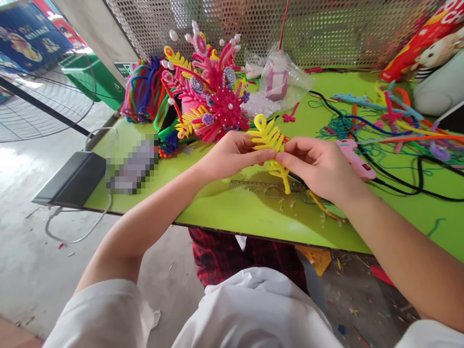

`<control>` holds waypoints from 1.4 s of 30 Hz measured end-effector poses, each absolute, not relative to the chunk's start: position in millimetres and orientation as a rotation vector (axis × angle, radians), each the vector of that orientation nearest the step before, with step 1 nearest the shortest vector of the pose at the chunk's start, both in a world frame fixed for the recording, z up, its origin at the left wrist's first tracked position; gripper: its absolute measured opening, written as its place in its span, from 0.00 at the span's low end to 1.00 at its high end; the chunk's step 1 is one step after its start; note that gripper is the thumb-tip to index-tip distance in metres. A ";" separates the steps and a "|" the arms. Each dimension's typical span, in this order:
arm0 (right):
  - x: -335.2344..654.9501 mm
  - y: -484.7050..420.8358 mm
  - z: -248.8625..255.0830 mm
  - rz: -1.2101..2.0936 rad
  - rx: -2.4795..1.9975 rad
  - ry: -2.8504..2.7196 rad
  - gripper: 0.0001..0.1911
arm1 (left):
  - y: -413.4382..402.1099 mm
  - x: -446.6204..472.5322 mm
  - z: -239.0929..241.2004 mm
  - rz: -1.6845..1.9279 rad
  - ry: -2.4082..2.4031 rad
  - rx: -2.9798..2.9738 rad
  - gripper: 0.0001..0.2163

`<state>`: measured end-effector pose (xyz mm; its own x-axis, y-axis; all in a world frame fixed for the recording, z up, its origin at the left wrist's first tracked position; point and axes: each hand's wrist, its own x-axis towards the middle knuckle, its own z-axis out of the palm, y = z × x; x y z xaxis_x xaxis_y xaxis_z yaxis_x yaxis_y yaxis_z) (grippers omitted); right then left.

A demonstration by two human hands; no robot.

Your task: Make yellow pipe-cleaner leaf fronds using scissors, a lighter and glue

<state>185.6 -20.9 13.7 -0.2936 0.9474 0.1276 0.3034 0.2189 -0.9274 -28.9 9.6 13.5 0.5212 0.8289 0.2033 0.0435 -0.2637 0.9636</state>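
Note:
A yellow pipe-cleaner piece (267, 137), bent into a loop with comb-like teeth, is held above the green table (232, 212) between both hands. My left hand (232, 155) pinches its left side with thumb and fingers closed. My right hand (319, 164) pinches its right side, and a yellow stem hangs down below the fingers. A clear ruler (261, 187) lies flat on the table just under the hands.
A pink and yellow pipe-cleaner ornament with pearls (210, 92) stands behind the hands. A bundle of coloured pipe cleaners (143, 89) is at the back left, a pink glue gun (353, 159) with black cable at the right, a plastic bag (279, 79) behind, loose pipe cleaners (391, 116) at far right.

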 end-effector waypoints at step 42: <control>192.4 -18.6 15.9 1.162 -1.247 -1.741 0.19 | 22.1 -35.1 7.0 1.166 0.827 1.557 0.14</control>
